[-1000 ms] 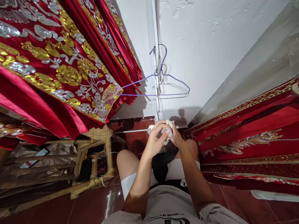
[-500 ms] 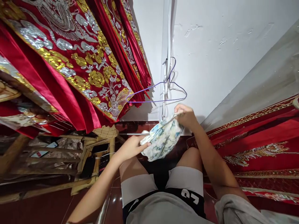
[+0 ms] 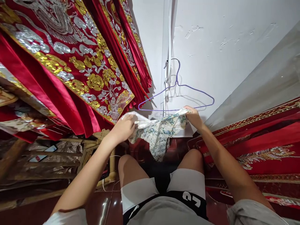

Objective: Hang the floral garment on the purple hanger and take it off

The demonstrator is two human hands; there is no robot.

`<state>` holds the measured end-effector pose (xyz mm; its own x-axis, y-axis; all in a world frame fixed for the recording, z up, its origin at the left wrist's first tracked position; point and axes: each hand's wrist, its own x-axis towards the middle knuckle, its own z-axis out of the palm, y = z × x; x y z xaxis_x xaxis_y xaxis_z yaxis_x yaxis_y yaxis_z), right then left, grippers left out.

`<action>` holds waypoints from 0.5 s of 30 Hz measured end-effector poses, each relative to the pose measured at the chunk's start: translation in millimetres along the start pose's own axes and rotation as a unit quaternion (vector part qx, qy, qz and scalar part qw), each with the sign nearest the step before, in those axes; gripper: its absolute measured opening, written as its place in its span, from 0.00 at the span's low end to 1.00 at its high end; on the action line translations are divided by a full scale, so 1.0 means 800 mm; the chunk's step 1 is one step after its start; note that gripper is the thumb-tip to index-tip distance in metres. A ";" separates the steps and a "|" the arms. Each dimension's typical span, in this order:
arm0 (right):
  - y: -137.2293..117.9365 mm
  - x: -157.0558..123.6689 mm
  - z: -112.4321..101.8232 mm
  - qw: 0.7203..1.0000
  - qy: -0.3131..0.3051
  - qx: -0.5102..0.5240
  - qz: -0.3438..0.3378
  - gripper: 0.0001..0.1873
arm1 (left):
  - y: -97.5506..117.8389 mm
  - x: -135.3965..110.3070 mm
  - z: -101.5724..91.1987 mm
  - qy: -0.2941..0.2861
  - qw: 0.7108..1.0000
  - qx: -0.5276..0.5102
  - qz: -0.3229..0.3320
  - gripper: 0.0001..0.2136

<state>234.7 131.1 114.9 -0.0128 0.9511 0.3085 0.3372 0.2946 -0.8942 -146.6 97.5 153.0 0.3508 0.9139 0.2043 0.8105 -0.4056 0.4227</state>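
Observation:
A pale patterned cloth (image 3: 158,132) with blue-green print is stretched between both hands and sags in the middle above my knees. My left hand (image 3: 124,126) grips its left end with closed fingers. My right hand (image 3: 193,116) pinches the right end, just below a purple wire hanger (image 3: 175,97) that hangs from a hook on the white wall (image 3: 211,47). The cloth's top edge lies close under the hanger's bottom bar.
Red garments with gold and silver embroidery (image 3: 70,62) hang at the left. More red embroidered fabric (image 3: 257,150) lies at the right under clear plastic. A bamboo stool (image 3: 98,153) with a phone (image 3: 43,153) nearby stands lower left on dark red tiles.
The cloth went from a small bundle held in both hands to spread wide. Both hands rose and moved apart, bringing it up to the hanger, which has swung round.

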 end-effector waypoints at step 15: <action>-0.039 -0.058 -0.022 0.993 0.118 -0.013 -0.028 0.36 | 0.052 0.114 -0.040 0.005 0.951 -0.305 0.046 0.13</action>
<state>241.3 76.5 134.5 0.1869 0.8842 0.4281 0.3669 0.3414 -0.8653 -95.9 163.6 218.0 0.4001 0.8753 0.2716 0.3525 -0.4205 0.8360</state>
